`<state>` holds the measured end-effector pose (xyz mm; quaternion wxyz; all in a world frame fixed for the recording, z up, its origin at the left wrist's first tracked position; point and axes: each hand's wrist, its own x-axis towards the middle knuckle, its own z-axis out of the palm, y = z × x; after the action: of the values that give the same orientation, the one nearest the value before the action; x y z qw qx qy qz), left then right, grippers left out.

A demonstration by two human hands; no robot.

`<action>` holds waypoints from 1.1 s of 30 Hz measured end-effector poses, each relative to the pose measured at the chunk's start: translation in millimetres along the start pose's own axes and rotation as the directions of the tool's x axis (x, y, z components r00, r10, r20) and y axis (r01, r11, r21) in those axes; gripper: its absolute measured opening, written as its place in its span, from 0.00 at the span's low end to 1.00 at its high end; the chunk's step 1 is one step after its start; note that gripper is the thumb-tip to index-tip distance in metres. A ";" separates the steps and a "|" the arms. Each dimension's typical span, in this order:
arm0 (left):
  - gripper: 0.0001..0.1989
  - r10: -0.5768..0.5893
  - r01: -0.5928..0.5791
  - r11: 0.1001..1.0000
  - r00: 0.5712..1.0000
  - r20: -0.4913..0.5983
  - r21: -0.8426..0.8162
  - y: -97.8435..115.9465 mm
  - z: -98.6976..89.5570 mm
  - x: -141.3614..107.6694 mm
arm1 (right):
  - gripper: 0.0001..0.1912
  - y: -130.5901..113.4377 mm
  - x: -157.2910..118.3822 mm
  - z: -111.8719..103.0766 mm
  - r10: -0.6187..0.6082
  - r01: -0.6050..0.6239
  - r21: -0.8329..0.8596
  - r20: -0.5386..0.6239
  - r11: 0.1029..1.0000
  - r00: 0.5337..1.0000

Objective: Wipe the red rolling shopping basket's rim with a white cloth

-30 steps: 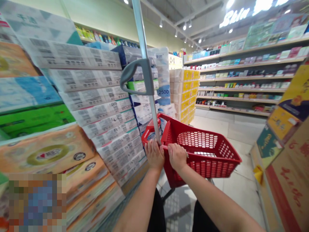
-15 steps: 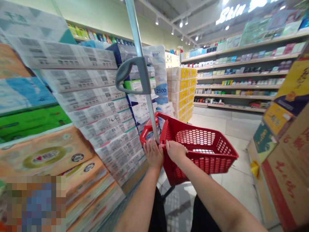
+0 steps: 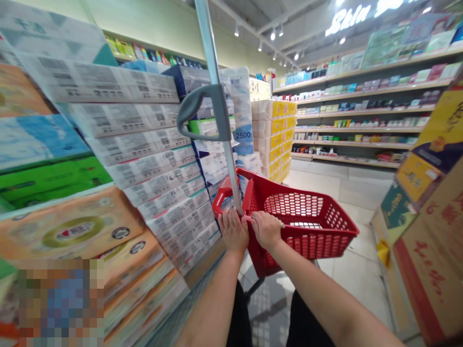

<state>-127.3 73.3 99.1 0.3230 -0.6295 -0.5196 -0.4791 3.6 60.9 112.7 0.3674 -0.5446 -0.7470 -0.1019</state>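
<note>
A red plastic shopping cart (image 3: 311,241) with perforated walls stands in front of me, its basket pointing away to the right. My left hand (image 3: 233,232) is closed over the cart's near end, beside the red handle loop (image 3: 221,196). Close by on the right, my right hand (image 3: 266,231) wraps the rim of the basket; its fingertips are partly hidden. Between and just beyond the hands rises a tall metal pole (image 3: 231,168) from the cart, tilted to the left. A grey looped grip (image 3: 221,113) is fixed on that pole. No goods are visible in the basket.
Stacked white paper packs (image 3: 144,115) and orange tissue packs (image 3: 75,226) line the left. Yellow-and-white packs (image 3: 278,140) stand beyond the cart. Cardboard boxes (image 3: 430,270) border the right side. Stocked shelves (image 3: 361,111) fill the back, above a pale tiled floor (image 3: 318,180).
The surroundings and the pole sit slightly farther right in view. Both hands keep their hold on the cart, which has barely shifted.
</note>
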 end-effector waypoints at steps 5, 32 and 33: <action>0.21 -0.003 0.003 1.000 1.000 0.016 -0.028 -0.6 -2.0 -2.1 | 0.25 1.8 4.4 -1.8 0.083 -0.082 -0.011 0.053 0.997 0.995; 0.21 0.011 -0.012 0.999 1.000 0.019 0.047 1.9 -3.2 1.8 | 0.19 8.9 -12.2 9.1 -0.107 0.132 0.133 -0.177 0.982 0.978; 0.21 0.012 -0.012 0.999 1.000 0.019 0.045 2.0 -3.7 2.0 | 0.20 12.6 -19.6 13.4 -0.168 0.203 0.116 -0.255 0.972 0.952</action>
<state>-126.4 70.2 102.4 0.3351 -0.6295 -0.5293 -0.4595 11.7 58.7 87.1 0.4824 -0.4281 -0.7496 -0.1489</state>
